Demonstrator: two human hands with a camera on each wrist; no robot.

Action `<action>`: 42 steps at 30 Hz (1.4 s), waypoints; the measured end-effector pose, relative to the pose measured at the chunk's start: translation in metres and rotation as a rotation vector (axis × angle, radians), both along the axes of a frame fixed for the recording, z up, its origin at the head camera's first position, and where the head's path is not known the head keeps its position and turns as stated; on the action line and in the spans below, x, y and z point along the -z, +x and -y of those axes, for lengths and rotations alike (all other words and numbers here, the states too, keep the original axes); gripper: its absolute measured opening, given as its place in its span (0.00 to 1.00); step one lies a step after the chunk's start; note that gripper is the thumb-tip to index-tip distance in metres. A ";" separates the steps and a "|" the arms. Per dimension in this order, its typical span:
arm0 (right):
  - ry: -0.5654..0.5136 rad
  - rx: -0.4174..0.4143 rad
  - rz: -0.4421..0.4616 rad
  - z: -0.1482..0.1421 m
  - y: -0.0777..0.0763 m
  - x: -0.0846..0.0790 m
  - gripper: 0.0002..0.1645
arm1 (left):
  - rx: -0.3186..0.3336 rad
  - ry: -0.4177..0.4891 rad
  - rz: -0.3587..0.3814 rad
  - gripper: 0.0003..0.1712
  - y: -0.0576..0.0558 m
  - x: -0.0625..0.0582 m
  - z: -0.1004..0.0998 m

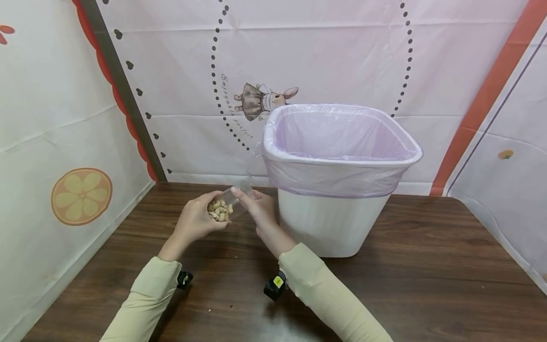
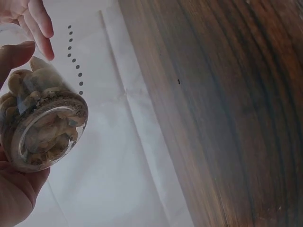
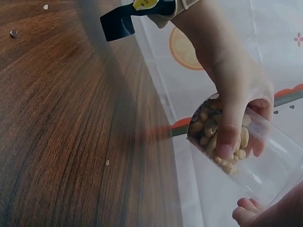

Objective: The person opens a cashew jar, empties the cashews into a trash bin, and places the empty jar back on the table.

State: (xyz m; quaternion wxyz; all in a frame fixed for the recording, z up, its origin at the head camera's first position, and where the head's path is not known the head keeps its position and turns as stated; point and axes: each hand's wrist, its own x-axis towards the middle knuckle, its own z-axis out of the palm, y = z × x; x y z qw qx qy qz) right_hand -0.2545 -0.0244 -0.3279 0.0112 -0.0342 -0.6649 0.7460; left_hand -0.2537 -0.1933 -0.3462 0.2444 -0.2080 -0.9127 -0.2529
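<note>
A clear plastic jar is held tilted, its base toward the left and its other end toward the right. Pale nuts are gathered in its base end; their kind is hard to tell. My left hand grips the jar around that end, thumb and fingers on opposite sides. At the other end, my right hand holds the jar with the thumb along its side. In the right wrist view, the left hand wraps the nut-filled part of the jar. The jar's mouth is largely hidden by the right hand.
A white trash bin with a translucent purple liner stands just right of the hands. Small crumbs lie on the dark wooden table. Printed cloth hangs behind and along both sides.
</note>
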 end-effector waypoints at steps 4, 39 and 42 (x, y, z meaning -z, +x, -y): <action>-0.032 0.008 0.013 0.000 0.000 0.000 0.46 | 0.001 0.000 -0.003 0.43 0.001 0.000 -0.001; 0.168 -0.097 -0.265 -0.008 0.007 -0.004 0.43 | 0.164 0.189 0.272 0.34 0.004 -0.010 0.009; 0.142 -0.098 -0.241 -0.007 0.006 -0.003 0.43 | 0.132 0.162 0.236 0.37 0.003 -0.008 0.008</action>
